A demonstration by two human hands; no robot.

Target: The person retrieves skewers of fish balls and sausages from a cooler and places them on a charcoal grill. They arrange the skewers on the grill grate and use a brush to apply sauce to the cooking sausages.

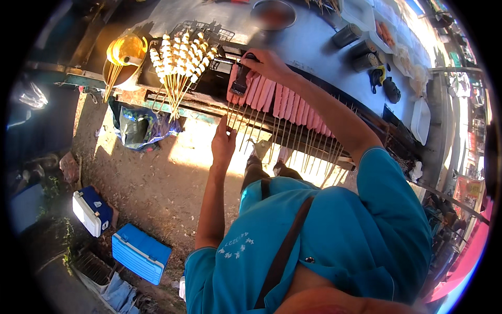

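A row of pink sausages on thin wooden skewers (286,103) lies along a narrow grill, with the stick ends pointing toward me. My right hand (265,65) is closed around a black tool with a wide flat head (240,83), possibly a brush. That head rests on or just over the leftmost sausages. Below them, my left hand (224,140) has its fingers pinched at the lower end of a leftmost skewer stick (229,116). Left of the sausages, a fan of skewers with pale round pieces (183,57) lies over the grill edge.
A yellow container (128,48) with skewers stands at the far left. On the metal counter (308,39) are a round bowl of reddish sauce (273,14) and dark cans (347,35). A patterned bag (137,128) hangs below the grill; blue coolers (141,252) sit on the ground.
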